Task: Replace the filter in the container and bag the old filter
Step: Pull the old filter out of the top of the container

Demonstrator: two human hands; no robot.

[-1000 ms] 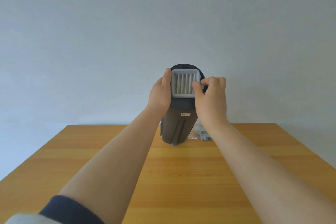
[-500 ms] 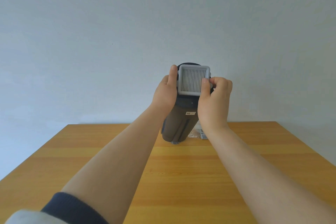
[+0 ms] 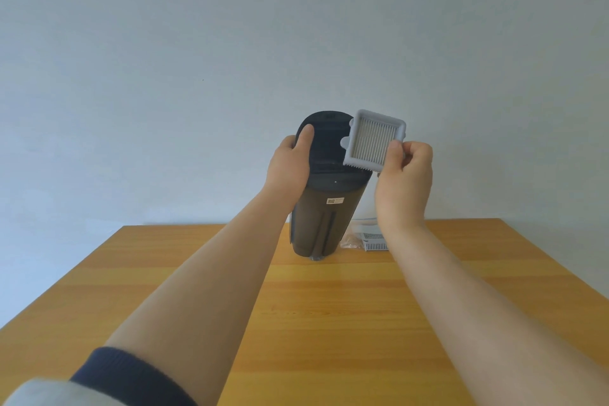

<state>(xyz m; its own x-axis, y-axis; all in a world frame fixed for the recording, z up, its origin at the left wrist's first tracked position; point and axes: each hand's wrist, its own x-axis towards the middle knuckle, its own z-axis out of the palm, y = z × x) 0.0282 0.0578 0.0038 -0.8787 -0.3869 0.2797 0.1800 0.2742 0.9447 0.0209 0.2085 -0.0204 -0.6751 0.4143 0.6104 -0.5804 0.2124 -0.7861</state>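
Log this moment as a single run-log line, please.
left hand: grips container on table | right hand: pinches filter, out of container | second filter: on table

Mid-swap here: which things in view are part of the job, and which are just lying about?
Job: container, gripped by left hand; filter, pinched by right hand; second filter and clear bag.
Merely there: table; wall.

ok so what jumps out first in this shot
A grey pleated filter, pinched by the right hand, is mid-frame beside the dark container. The left hand grips the container's top, its base on the wooden table. A bagged filter lies behind the right wrist.
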